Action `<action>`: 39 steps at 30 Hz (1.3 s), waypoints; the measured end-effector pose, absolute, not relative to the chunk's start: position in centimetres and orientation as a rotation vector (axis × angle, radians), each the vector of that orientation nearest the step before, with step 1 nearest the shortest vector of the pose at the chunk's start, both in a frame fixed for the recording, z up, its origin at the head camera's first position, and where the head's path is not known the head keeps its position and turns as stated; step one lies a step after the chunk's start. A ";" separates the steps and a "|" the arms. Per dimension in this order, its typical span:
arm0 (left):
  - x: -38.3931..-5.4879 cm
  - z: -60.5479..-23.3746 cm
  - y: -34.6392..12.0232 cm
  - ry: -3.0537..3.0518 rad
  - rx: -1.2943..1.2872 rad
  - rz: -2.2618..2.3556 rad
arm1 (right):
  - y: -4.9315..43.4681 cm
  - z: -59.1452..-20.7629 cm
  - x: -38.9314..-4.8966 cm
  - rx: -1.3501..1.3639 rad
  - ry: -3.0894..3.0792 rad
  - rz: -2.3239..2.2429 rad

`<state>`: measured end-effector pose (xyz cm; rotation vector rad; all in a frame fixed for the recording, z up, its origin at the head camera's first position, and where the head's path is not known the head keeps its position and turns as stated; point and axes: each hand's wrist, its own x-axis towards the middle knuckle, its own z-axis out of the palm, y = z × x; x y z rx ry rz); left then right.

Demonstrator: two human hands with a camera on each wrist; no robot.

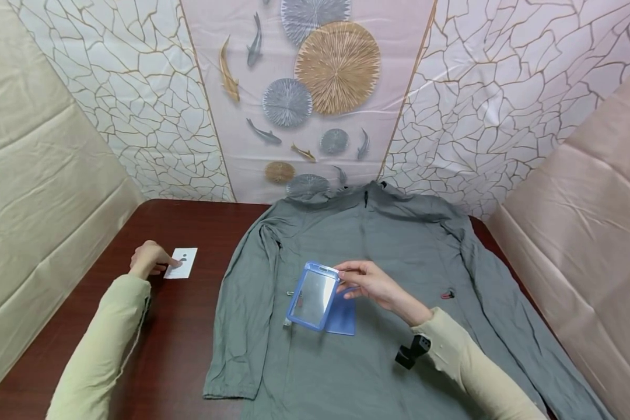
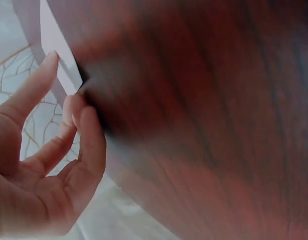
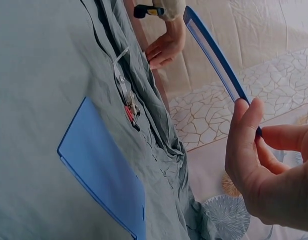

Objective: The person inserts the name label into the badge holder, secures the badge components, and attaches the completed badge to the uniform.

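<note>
My left hand (image 1: 149,258) is at a white card (image 1: 181,263) with a small dark print, on the brown table. In the left wrist view, the thumb lies on the face of the card (image 2: 58,47) and the fingertips meet its near edge, pinching it. My right hand (image 1: 370,284) pinches a blue-framed badge holder (image 1: 313,296) with a clear window by its upper right edge, tilted above a grey-green jacket (image 1: 399,245). Beneath it a flat blue panel (image 1: 342,315) lies on the jacket, partly hidden by the holder in the head view.
The jacket is spread out with its collar toward the patterned backdrop (image 1: 304,146). A small metal clip with a red part (image 3: 129,111) lies on it by a zip. Another small red and black piece (image 1: 447,294) is further right. Dark brown tabletop (image 1: 189,338) shows at left.
</note>
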<state>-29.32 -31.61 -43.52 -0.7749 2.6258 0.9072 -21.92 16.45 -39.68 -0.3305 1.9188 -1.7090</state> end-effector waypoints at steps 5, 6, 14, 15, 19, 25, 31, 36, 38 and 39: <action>-28.7 -42.8 -30.9 2.770 -0.714 0.691 | 16.4 -39.6 -21.8 -0.333 1.924 -1.708; -28.6 -42.7 -30.8 2.785 -0.704 0.686 | 16.4 -39.5 -21.8 -0.330 1.926 -1.708; -28.1 -42.3 -30.7 2.838 -0.634 0.730 | 16.4 -39.6 -21.7 -0.319 1.934 -1.705; -28.1 -42.4 -30.8 2.842 -0.628 0.732 | 16.4 -39.6 -21.7 -0.317 1.934 -1.706; -27.9 -42.4 -30.8 2.858 -0.598 0.752 | 16.4 -39.6 -21.8 -0.315 1.929 -1.712; -27.9 -42.5 -30.9 2.864 -0.550 0.778 | 16.5 -39.7 -21.7 -0.322 1.928 -1.711; -27.9 -42.7 -30.9 2.859 -0.579 0.779 | 16.4 -39.7 -21.7 -0.315 1.922 -1.719; -27.9 -42.9 -30.6 2.866 -0.615 0.778 | 16.4 -39.8 -21.7 -0.320 1.924 -1.714; -27.9 -42.9 -30.6 2.866 -0.626 0.780 | 16.4 -39.8 -21.7 -0.319 1.927 -1.712; -27.9 -42.9 -30.6 2.861 -0.634 0.790 | 16.4 -39.8 -21.7 -0.319 1.929 -1.711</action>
